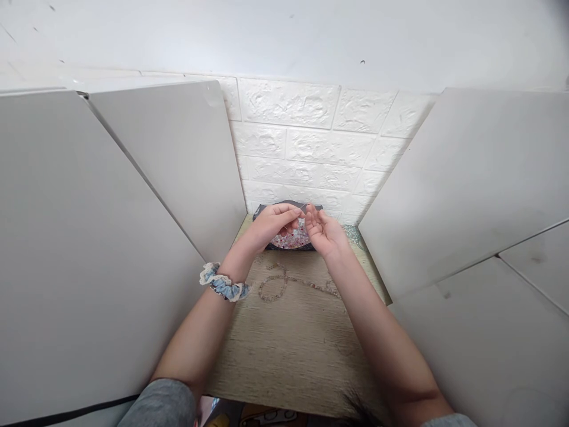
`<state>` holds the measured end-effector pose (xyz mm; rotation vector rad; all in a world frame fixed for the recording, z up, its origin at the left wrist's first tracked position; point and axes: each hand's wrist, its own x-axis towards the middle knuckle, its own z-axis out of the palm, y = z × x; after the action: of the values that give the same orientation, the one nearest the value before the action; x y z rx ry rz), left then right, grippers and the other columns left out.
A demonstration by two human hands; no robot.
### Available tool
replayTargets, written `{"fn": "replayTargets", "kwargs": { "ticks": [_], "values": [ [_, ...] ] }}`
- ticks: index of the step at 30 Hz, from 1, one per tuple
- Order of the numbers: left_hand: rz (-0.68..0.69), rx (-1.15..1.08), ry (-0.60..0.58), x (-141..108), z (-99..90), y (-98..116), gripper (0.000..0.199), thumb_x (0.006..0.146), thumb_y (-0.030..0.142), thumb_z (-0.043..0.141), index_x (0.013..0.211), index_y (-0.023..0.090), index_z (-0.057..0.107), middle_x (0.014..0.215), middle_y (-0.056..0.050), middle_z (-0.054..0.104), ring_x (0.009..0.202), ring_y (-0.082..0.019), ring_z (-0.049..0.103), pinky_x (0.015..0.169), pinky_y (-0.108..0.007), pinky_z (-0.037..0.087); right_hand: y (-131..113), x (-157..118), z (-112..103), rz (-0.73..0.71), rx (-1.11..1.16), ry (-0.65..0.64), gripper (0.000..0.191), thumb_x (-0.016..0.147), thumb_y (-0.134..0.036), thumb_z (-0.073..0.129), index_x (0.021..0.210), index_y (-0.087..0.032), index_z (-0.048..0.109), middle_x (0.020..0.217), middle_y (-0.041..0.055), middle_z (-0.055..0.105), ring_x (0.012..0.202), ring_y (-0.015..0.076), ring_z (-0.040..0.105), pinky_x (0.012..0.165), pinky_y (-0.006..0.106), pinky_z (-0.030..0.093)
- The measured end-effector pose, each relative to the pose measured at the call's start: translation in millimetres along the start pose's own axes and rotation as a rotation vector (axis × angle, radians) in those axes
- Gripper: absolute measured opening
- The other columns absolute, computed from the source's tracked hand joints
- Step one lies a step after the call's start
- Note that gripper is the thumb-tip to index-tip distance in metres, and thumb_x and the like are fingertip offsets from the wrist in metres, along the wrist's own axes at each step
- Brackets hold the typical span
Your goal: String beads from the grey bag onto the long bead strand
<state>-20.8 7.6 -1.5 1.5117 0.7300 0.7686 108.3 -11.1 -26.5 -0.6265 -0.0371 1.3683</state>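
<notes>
My left hand (280, 224) is closed in a pinch on a thin thread (303, 206), which shows as a fine pale line at its fingertips. Right beside it, my right hand (325, 233) has its palm turned up and its fingers curled together at the thread's end; whatever lies in them is too small to make out. Under both hands sits a dark container (262, 212) holding many loose pink, red and clear beads (291, 238). A strand of small beads (273, 298) lies looped on the wooden tabletop (288, 350), partly hidden by my right forearm.
White panels stand close on the left (169, 160) and right (462, 196). A white brick-patterned wall (306, 145) closes off the back. Something greenish and glittery (353, 235) lies at the back right corner. A blue scrunchie (224, 284) circles my left wrist.
</notes>
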Motion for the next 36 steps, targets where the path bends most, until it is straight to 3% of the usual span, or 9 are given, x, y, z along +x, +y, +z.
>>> {"fn": "replayTargets", "kwargs": {
  "ticks": [6, 12, 18, 24, 29, 32, 36],
  "values": [
    [-0.009, 0.063, -0.012, 0.7, -0.3, -2.5, 0.025, 0.069, 0.037, 0.052, 0.073, 0.014, 0.057, 0.059, 0.001, 0.047, 0.052, -0.005, 0.040, 0.048, -0.018, 0.031, 0.4, 3.7, -2.6, -0.028, -0.008, 0.035, 0.023, 0.087, -0.020, 0.030, 0.072, -0.015, 0.046, 0.068, -0.0005, 0.057, 0.055, 0.0006, 0.053, 0.047, 0.008, 0.045],
    [-0.045, 0.128, 0.003, 3.1, 0.6, -3.5, 0.024, 0.068, 0.037, 0.051, 0.072, 0.014, 0.057, 0.054, 0.002, 0.043, 0.046, -0.004, 0.035, 0.042, -0.018, 0.026, 6.7, 8.0, -5.0, -0.038, -0.081, -0.092, 0.023, 0.085, -0.026, 0.038, 0.064, -0.017, 0.037, 0.049, -0.0064, 0.037, 0.037, 0.0015, 0.033, 0.035, 0.012, 0.032],
    [-0.052, 0.129, -0.002, 2.6, 3.1, 0.5, 0.022, 0.068, 0.035, 0.051, 0.069, 0.014, 0.056, 0.051, 0.003, 0.042, 0.044, -0.004, 0.034, 0.041, -0.018, 0.024, 5.1, 8.5, -7.3, 0.020, -0.055, -0.074, 0.013, 0.079, -0.012, 0.036, 0.068, -0.015, 0.043, 0.058, -0.0016, 0.046, 0.047, 0.0034, 0.043, 0.042, 0.014, 0.037],
    [-0.048, 0.136, -0.001, 3.5, 2.6, -1.1, 0.022, 0.069, 0.034, 0.050, 0.070, 0.013, 0.056, 0.052, 0.003, 0.042, 0.045, -0.004, 0.034, 0.040, -0.017, 0.025, 0.6, 3.3, -6.1, 0.006, -0.029, -0.018, 0.017, 0.075, -0.025, 0.042, 0.061, -0.016, 0.041, 0.056, -0.0006, 0.048, 0.046, 0.0058, 0.043, 0.039, 0.017, 0.034],
    [-0.046, 0.166, 0.003, 5.7, 0.2, -5.8, 0.024, 0.070, 0.036, 0.050, 0.073, 0.013, 0.057, 0.055, 0.002, 0.045, 0.044, -0.003, 0.035, 0.040, -0.017, 0.026, -8.0, -1.0, 0.0, -0.043, -0.091, -0.062, 0.017, 0.075, -0.033, 0.044, 0.066, -0.018, 0.047, 0.040, -0.0083, 0.026, 0.032, 0.0041, 0.020, 0.030, 0.016, 0.015],
    [-0.049, 0.183, 0.002, 6.7, -1.1, -7.8, 0.024, 0.071, 0.037, 0.049, 0.074, 0.014, 0.057, 0.058, 0.002, 0.047, 0.044, -0.003, 0.035, 0.040, -0.016, 0.026, -23.1, -18.7, 10.2, -0.194, -0.203, -0.136, 0.021, 0.076, -0.038, 0.045, 0.072, -0.019, 0.051, 0.041, -0.0096, 0.015, 0.032, 0.0042, 0.012, 0.030, 0.017, 0.011],
    [-0.058, 0.212, 0.004, 7.1, -2.2, -9.3, 0.024, 0.072, 0.036, 0.049, 0.074, 0.014, 0.058, 0.057, 0.002, 0.045, 0.045, -0.003, 0.036, 0.040, -0.016, 0.026, -57.1, -77.1, 22.0, -0.668, -0.361, -0.213, 0.029, 0.081, -0.043, 0.036, 0.082, -0.021, 0.053, 0.044, -0.0088, 0.013, 0.033, 0.0032, 0.011, 0.031, 0.014, 0.014]
  ]
}}
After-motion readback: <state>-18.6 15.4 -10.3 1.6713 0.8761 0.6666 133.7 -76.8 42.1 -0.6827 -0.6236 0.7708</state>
